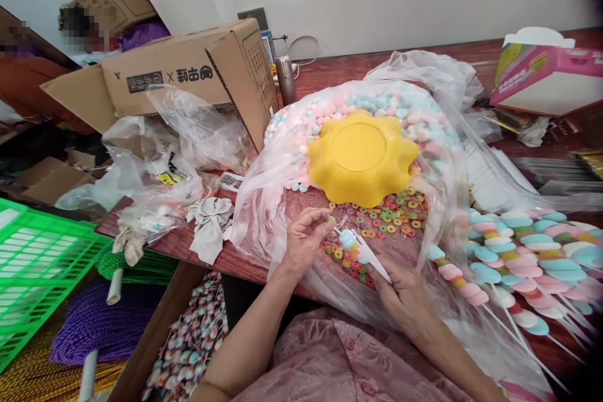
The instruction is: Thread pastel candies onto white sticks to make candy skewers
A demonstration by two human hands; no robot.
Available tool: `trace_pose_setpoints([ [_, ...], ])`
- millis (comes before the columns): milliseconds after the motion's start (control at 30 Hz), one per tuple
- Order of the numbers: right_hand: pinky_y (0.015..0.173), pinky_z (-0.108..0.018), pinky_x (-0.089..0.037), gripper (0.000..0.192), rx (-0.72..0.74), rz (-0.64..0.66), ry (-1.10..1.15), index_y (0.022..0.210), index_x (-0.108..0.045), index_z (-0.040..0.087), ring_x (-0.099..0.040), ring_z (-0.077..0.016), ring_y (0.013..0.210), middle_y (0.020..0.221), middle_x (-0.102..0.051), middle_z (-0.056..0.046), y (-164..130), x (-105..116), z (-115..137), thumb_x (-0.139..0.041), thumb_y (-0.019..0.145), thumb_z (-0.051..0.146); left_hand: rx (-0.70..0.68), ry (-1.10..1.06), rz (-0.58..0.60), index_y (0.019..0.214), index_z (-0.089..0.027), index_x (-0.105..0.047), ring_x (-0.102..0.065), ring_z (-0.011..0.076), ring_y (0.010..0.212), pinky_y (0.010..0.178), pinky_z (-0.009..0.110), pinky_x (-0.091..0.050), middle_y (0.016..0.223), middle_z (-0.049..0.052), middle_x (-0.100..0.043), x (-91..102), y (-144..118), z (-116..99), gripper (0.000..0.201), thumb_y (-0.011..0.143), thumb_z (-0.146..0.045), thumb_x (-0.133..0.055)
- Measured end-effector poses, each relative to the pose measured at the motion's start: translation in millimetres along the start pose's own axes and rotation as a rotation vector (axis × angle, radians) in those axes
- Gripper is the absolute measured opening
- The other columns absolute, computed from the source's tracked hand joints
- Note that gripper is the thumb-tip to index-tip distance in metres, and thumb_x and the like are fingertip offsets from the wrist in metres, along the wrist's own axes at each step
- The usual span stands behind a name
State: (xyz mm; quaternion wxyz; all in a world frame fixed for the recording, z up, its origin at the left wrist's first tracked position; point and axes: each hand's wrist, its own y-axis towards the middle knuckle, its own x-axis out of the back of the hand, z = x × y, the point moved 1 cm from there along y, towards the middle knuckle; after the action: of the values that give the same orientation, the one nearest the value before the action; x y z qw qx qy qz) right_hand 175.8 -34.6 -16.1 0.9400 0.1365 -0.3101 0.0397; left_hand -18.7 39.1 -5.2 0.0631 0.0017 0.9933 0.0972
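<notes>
My left hand (304, 239) is raised over the near side of the plastic sheet, thumb and forefinger pinched on a small gummy ring (332, 221). Close to its right, my right hand (400, 286) grips a bunch of white sticks (374, 257). Blue, pink and yellow candy (349, 240) is threaded at the tip of one stick. Beneath both hands lie loose gummy rings (389, 217) in several colours. A yellow scalloped bowl (362, 154), bottom up, rests on a heap of pastel marshmallows (325, 110) within the clear plastic.
Finished marshmallow skewers (522, 251) are piled at the right. An open cardboard box (164, 72) and a crumpled cloth (210, 226) stand left of the sheet. A green crate (42, 264) is at lower left. Another person (82, 28) is at upper left.
</notes>
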Motion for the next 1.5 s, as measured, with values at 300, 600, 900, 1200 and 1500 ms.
trace_pose_setpoints([
  [300, 0.048, -0.025, -0.036, 0.02, -0.008, 0.014, -0.029, 0.08, -0.065, 0.02, -0.046, -0.0132, 0.046, 0.054, -0.054, 0.003, 3.1, -3.5, 0.0, -0.046, 0.087, 0.021, -0.476, 0.418, 0.055, 0.1, -0.019, -0.074, -0.068, 0.0147, 0.085, 0.077, 0.027, -0.058, 0.091, 0.006, -0.072, -0.8, -8.5, -9.9, 0.014, 0.087, -0.018, -0.068],
  [600, 0.046, -0.022, -0.033, 0.045, -0.123, -0.117, 0.26, 0.057, -0.049, 0.02, -0.038, -0.0099, 0.047, 0.052, -0.041, 0.004, -5.7, -8.7, 3.1, -0.05, 0.095, 0.043, -0.118, -0.035, -0.032, 0.105, -0.021, -0.072, -0.07, 0.0137, 0.078, 0.073, 0.027, -0.06, 0.083, 0.001, -0.073, -11.5, -11.4, -12.5, 0.027, 0.079, -0.028, -0.079],
  [900, 0.053, -0.024, -0.047, 0.027, 0.012, -0.127, 0.151, 0.084, -0.072, 0.02, -0.054, -0.0137, 0.051, 0.061, -0.062, 0.001, -9.2, -4.7, -0.3, -0.049, 0.095, 0.029, 0.156, -0.279, 0.059, 0.131, -0.027, -0.057, -0.073, 0.0142, 0.084, 0.079, 0.027, -0.058, 0.082, -0.004, -0.07, -18.1, -12.5, -8.7, 0.065, 0.071, -0.027, -0.085],
  [1200, 0.054, -0.024, -0.055, 0.028, 0.247, -0.21, -0.041, 0.098, -0.072, 0.022, -0.071, -0.018, 0.06, 0.078, -0.076, -0.001, -24.0, 14.2, -19.8, -0.052, 0.082, 0.011, 0.399, -0.559, 0.097, 0.138, -0.025, -0.049, -0.074, 0.0165, 0.081, 0.076, 0.027, -0.057, 0.078, -0.005, -0.067, -36.6, -31.9, 8.9, 0.091, 0.058, -0.022, -0.093],
  [1500, 0.044, -0.022, -0.047, 0.021, 0.244, -0.258, -0.036, 0.092, -0.072, 0.02, -0.057, -0.0124, 0.042, 0.059, -0.066, 0.003, -22.2, 6.3, -15.0, -0.053, 0.085, 0.015, 0.347, -0.338, 0.269, 0.138, -0.025, -0.052, -0.072, 0.0192, 0.085, 0.078, 0.031, -0.058, 0.086, 0.0, -0.068, -33.3, -21.1, -0.3, 0.083, 0.065, -0.028, -0.089],
])
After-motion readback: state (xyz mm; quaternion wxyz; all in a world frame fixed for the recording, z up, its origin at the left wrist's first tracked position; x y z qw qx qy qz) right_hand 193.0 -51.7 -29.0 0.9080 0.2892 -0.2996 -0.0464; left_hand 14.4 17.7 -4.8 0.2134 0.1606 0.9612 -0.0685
